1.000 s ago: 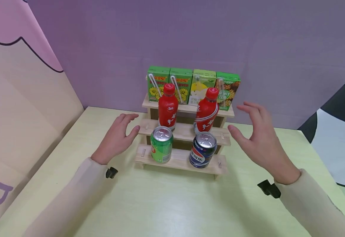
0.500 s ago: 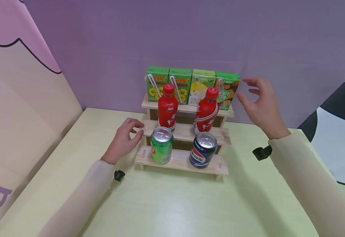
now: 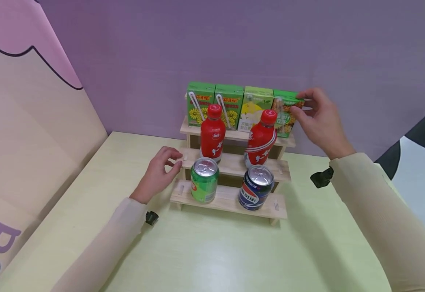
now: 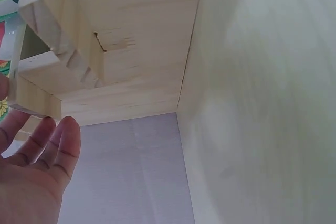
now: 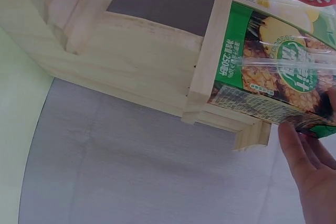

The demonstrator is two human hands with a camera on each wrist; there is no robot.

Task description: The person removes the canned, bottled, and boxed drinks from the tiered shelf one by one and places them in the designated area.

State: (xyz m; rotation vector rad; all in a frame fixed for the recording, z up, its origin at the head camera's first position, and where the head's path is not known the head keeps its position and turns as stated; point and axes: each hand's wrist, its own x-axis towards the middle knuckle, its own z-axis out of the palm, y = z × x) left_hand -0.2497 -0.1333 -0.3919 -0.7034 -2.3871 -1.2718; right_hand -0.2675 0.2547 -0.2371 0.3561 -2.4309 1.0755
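Head view's got the right hand [image 3: 322,121] pinching the pineapple carton [image 3: 284,117] near its upper right edge, thumb on the front. That box sits at the right end of the wooden rack [image 3: 230,196], top step. Left hand [image 3: 157,172] grips the rack too, at the middle step's left end, beside the red bottle [image 3: 212,136] and green can [image 3: 204,184].
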